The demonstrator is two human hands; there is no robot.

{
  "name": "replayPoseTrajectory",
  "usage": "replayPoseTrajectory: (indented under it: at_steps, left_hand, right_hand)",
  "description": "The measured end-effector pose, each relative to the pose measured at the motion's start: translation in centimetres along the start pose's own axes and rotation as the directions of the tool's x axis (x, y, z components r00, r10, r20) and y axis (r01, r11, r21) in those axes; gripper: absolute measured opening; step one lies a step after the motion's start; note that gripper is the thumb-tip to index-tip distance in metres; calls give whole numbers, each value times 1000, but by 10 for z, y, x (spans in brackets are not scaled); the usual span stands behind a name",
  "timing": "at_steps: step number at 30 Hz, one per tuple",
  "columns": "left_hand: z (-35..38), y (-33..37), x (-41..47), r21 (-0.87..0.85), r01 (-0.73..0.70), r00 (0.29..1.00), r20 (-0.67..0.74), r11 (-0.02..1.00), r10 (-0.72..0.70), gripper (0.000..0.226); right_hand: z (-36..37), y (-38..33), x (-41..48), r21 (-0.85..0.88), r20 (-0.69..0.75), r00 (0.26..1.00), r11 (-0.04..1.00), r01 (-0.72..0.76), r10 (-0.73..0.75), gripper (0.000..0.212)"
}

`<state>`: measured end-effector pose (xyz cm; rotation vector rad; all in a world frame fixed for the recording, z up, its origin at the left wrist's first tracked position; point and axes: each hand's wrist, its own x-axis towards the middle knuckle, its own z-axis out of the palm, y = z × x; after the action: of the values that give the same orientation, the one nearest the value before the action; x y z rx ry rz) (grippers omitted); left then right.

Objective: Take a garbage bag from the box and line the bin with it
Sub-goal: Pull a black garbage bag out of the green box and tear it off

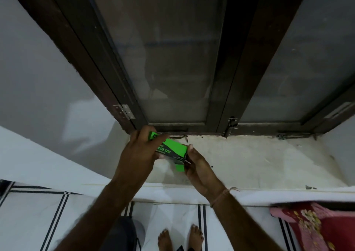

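Green garbage bag box [171, 148] held crosswise over white windowsill [249, 162] — left hand [138, 154] gripping body, right hand [197, 166] pinching open end flap.

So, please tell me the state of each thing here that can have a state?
Box: held above the sill in both hands, end flap open.
Left hand: gripping the box's left part.
Right hand: at the box's open end, by the flap.
Window: shut.
Hook latch: lying on the sill, unhooked.
Bin: cannot tell, no clear view.
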<state>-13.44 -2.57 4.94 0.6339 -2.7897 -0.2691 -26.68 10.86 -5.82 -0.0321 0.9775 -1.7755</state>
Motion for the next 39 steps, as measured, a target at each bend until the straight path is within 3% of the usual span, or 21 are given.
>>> replayPoseTrajectory:
  at_steps: [4,8,14,16,19,23,26,28,30,32,34,35,36,38,39]
  left_hand:
    - [-7,3,3,-3,44,999,-9,999,-44,57]
    - [-11,6,7,-17,53,998,-22,998,-54,55]
    - [-4,-11,-2,-146,101,995,6,984,-101,52]
    - [4,-23,-9,-207,122,992,40,971,-116,53]
    - [20,-40,-19,-308,172,985,30,936,-171,53]
    - [51,-61,-33,-384,322,943,45,865,-331,50]
    - [82,-69,-44,-428,337,938,83,838,-335,48]
    - [91,-70,-43,-418,358,932,108,835,-345,51]
    - [94,-65,-42,-295,367,928,55,882,-368,60]
    - [87,-44,-41,-115,353,926,-96,929,-364,66]
    - [78,-6,-41,-243,323,912,-180,915,-369,57]
    - [74,13,-40,-424,339,899,-116,840,-421,54]
    - [73,30,-37,-618,390,877,23,682,-480,53]
    - [73,53,-31,-857,471,799,313,210,-513,46]
    - [74,57,-28,-890,454,774,372,38,-513,41]
  right_hand:
    - [2,-5,2,-35,35,998,998,48,-47,53]
    - [-1,-2,11,18,57,996,998,63,-64,68]
    - [-11,-1,10,-7,-30,998,999,53,-53,25]
    - [-9,-4,6,-85,-32,998,995,47,-50,15]
    - [-15,-10,4,-196,-151,981,976,91,-121,10]
    - [-40,-21,0,-182,-359,900,964,193,-248,8]
    - [-43,-24,-9,-124,-388,883,965,232,-263,26]
    - [-42,-23,-16,-114,-363,894,965,236,-261,23]
    - [-41,-20,-21,-113,-336,906,966,232,-257,7]
    - [-36,-18,-26,-103,-304,919,967,232,-252,9]
    - [-26,-18,-28,-84,-265,933,969,231,-245,10]
    - [-18,-16,-28,-77,-237,941,970,230,-242,11]
    - [-10,-14,-29,-76,-210,948,970,229,-240,12]
    - [6,-10,-30,-129,-164,955,965,230,-249,15]
    - [13,-9,-32,-198,-150,953,952,233,-264,17]
